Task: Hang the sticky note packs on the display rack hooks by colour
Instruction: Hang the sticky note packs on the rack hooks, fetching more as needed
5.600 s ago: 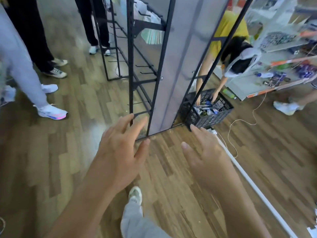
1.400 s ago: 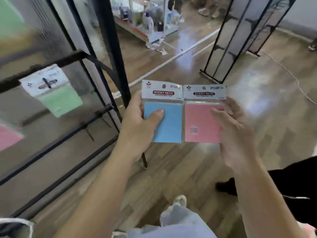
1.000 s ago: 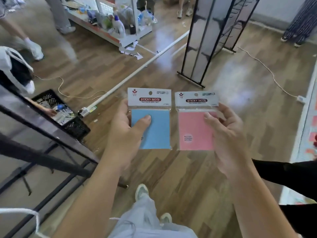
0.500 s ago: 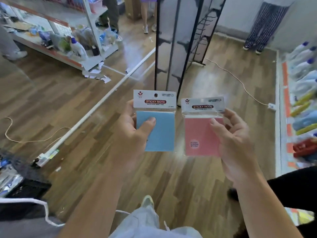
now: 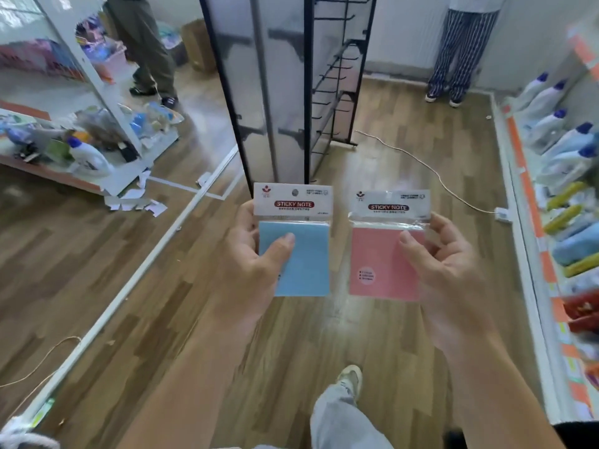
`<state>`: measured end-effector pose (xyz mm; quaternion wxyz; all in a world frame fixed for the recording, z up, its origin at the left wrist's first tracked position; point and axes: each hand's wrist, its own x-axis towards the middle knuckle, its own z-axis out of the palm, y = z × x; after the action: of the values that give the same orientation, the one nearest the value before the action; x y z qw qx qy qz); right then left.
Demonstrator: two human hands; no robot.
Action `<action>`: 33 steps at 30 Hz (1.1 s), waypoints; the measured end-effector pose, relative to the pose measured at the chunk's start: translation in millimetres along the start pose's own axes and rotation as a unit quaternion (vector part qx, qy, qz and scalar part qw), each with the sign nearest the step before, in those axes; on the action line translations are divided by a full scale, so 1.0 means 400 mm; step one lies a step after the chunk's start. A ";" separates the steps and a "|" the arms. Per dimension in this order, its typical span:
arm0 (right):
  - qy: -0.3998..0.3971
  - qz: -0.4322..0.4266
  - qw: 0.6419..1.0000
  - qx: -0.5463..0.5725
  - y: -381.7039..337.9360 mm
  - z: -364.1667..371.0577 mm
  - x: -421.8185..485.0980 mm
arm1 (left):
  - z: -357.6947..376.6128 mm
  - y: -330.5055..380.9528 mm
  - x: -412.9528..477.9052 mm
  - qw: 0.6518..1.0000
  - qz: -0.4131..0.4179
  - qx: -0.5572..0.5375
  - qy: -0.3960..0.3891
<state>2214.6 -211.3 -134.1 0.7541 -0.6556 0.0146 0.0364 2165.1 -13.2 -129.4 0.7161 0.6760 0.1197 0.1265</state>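
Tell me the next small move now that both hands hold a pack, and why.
Probably step toward the display rack ahead, bringing both packs within reach of its hooks. The left hand grips the blue pack and the right hand the pink pack, both held over the floor, short of the rack.

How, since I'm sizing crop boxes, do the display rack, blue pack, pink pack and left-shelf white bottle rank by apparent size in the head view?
1. display rack
2. blue pack and pink pack: alike, not ranked
3. white bottle, smallest, though farther from the camera, so true size unsure
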 end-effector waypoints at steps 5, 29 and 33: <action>-0.016 -0.005 1.000 0.012 -0.074 -0.065 0.298 | 0.169 0.042 0.263 1.000 0.025 0.018 0.004; 0.012 -0.080 0.996 0.033 -0.283 -0.162 1.645 | 0.738 0.104 1.530 0.987 0.132 0.086 -0.036; 0.002 -0.076 0.997 0.029 -0.294 -0.191 1.862 | 0.837 0.103 1.719 0.984 0.149 0.098 -0.005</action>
<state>2967.7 -276.3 -80.6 0.7734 -0.6326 -0.0333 -0.0227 2924.7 -89.1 -69.2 0.6202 0.7537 0.0259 0.2158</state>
